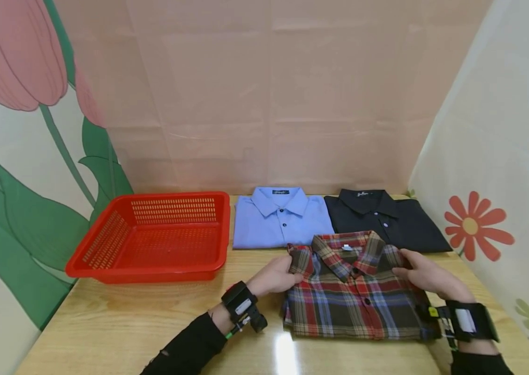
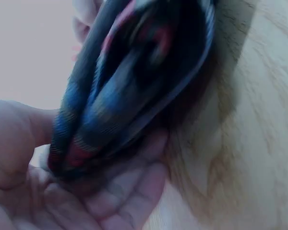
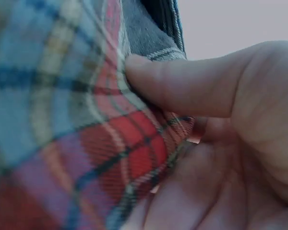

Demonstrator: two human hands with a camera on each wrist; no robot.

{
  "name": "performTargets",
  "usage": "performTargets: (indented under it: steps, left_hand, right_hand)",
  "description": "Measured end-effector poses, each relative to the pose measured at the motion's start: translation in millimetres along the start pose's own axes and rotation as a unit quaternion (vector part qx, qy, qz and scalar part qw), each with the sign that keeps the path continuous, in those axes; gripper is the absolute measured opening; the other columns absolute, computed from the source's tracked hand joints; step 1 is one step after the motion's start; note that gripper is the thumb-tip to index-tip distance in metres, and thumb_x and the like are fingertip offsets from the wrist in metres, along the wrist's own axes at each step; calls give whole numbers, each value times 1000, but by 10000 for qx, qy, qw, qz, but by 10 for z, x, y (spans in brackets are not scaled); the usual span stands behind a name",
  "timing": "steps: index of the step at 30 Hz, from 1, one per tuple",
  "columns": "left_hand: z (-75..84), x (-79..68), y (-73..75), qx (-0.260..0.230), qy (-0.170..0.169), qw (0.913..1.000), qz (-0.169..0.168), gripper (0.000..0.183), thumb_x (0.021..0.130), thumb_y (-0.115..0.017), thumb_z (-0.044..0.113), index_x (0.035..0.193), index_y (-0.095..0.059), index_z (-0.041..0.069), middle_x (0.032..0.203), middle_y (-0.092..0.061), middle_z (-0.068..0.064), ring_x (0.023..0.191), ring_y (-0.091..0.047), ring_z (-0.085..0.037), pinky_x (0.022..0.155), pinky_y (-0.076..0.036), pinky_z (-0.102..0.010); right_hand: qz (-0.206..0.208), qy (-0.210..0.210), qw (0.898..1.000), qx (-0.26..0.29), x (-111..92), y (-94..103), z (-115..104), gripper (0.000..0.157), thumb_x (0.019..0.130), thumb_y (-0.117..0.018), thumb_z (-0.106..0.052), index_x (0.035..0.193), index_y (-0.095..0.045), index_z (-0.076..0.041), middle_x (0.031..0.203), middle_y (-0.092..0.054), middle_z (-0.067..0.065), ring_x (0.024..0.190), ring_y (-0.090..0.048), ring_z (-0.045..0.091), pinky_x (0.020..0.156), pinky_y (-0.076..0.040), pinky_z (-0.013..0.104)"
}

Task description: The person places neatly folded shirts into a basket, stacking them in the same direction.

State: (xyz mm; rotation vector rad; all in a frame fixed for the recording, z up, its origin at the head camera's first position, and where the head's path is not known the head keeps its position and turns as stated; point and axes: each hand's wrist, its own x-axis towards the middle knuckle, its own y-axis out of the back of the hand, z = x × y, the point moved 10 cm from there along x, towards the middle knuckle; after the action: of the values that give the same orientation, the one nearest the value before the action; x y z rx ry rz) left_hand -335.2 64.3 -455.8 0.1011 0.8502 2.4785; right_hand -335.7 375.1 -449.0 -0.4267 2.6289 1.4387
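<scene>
A folded plaid shirt (image 1: pixel 339 302) in red, brown and blue lies collar-up at the front right of the table. My left hand (image 1: pixel 276 274) grips its left side near the shoulder, thumb above and fingers under the folded layers, as the left wrist view shows on the shirt's edge (image 2: pixel 101 115). My right hand (image 1: pixel 428 273) pinches the opposite side. In the right wrist view the thumb (image 3: pixel 182 86) presses on the plaid cloth (image 3: pixel 129 143), with the other fingers behind it. The shirt's top edge overlaps two other folded shirts in the head view.
A red plastic basket (image 1: pixel 166 272) with slotted walls stands on the wooden table (image 1: pixel 152 317) at the left. Behind the plaid shirt lie a folded light blue shirt (image 1: pixel 264 229) and a folded black shirt (image 1: pixel 414 229). A pink-brown sheet (image 1: pixel 269 104) hangs at the back.
</scene>
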Motion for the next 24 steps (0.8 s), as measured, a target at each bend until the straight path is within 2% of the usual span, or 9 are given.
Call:
performTargets:
  steps: [4, 7, 9, 11, 13, 17, 21, 23, 24]
  left_hand:
    - [-8, -49, 44, -306, -69, 9993, 199, 53, 96, -60, 22, 142, -42, 4, 132, -58, -12, 108, -55, -14, 91, -48, -33]
    - [-22, -80, 85, -628, -116, 9974, 321, 66, 99, -55, 25, 154, -24, 6, 149, -45, -16, 121, -51, -17, 99, -45, -37]
    - [-13, -99, 137, -831, -210, 9953, 454, 68, 101, -53, 25, 156, -17, 9, 154, -39, -15, 127, -48, -18, 104, -43, -40]
    - [-13, -106, 202, -1039, -211, 9926, 594, 69, 102, -52, 25, 157, -13, 11, 155, -37, -14, 128, -47, -19, 104, -42, -41]
    - [-11, -111, 276, -1180, -190, 9899, 764, 72, 102, -52, 25, 158, -9, 10, 159, -29, -14, 137, -39, -21, 111, -37, -44]
    - [-47, -97, 388, -1431, -48, 9840, 1057, 79, 101, -55, 26, 158, -3, 6, 163, -16, -17, 147, -24, -26, 117, -28, -48]
    - [-76, -86, 442, -1821, 16, 9755, 1237, 75, 98, -61, 24, 155, -16, 8, 156, -33, -15, 141, -35, -28, 115, -32, -48]
    - [-94, -78, 466, -1899, 43, 9719, 1388, 73, 94, -66, 23, 152, -23, 9, 148, -43, -14, 134, -43, -28, 111, -37, -48]
    - [-120, -82, 473, -1915, 148, 9705, 1455, 77, 93, -68, 24, 153, -22, 8, 150, -41, -14, 136, -42, -28, 112, -35, -48]
  right_hand:
    - [165, 157, 9994, 269, -17, 17, -111, 67, 101, -54, -30, 143, -27, 15, 137, -40, 39, 125, -40, 53, 90, -47, 57]
    - [401, 330, 9977, 432, -20, 51, -185, 54, 102, -54, -31, 135, -38, 8, 117, -51, 31, 107, -52, 42, 79, -49, 45]
    - [620, 483, 9953, 568, -22, 84, -240, 44, 101, -55, -30, 125, -42, 4, 103, -52, 23, 92, -55, 31, 70, -47, 38]
    - [905, 599, 9921, 635, -21, 126, -286, 36, 101, -55, -30, 117, -43, 0, 92, -48, 12, 79, -49, 19, 61, -40, 31]
    - [1189, 702, 9880, 691, -23, 166, -337, 35, 101, -55, -29, 119, -42, -2, 89, -45, 12, 72, -46, 16, 57, -38, 30]
    - [1718, 869, 9787, 708, -21, 221, -458, 38, 101, -55, -28, 128, -42, -4, 99, -47, 13, 75, -44, 13, 58, -39, 29]
    - [1981, 1131, 9694, 909, 8, 190, -596, 35, 102, -52, -25, 129, -42, -5, 109, -51, 13, 83, -48, 9, 63, -42, 25]
    - [2061, 1279, 9646, 1030, 35, 153, -668, 33, 103, -51, -23, 129, -42, -4, 108, -53, 14, 84, -51, 8, 65, -43, 24]
    - [2083, 1331, 9628, 1087, 50, 131, -698, 33, 103, -50, -22, 129, -42, -4, 107, -53, 14, 85, -52, 8, 66, -43, 23]
